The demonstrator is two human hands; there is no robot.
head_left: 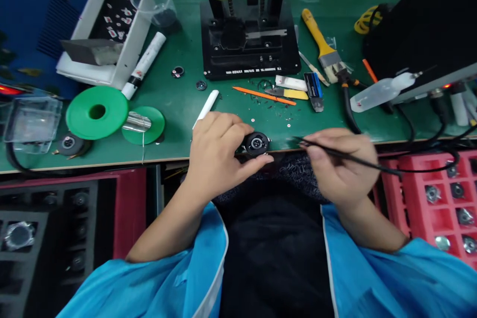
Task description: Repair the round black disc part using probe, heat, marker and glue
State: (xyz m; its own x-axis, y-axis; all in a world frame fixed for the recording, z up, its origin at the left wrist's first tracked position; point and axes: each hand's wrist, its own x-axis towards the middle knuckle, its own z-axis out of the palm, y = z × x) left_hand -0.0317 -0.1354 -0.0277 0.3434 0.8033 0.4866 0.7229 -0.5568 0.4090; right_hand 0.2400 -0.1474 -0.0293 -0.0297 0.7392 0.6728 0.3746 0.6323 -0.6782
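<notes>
Black round part [257,144] sits between left hand's [219,151] thumb and curled fingers, at the fingertip end, circular face up by the front edge of the green bench [179,114]. Left grip narrowed onto it. Right hand [341,164] pinches thin black tool [350,157] pen-style; tip blurred, directed toward the part, apart from it.

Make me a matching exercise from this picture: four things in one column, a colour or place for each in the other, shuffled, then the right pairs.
1. Round part
2. Brush
3. Thin tool
4. Spool

A. In the right hand
B. Green, with silvery wire
C. In the left hand
D. Yellow-handled

Pairs: 1-C, 2-D, 3-A, 4-B
</notes>
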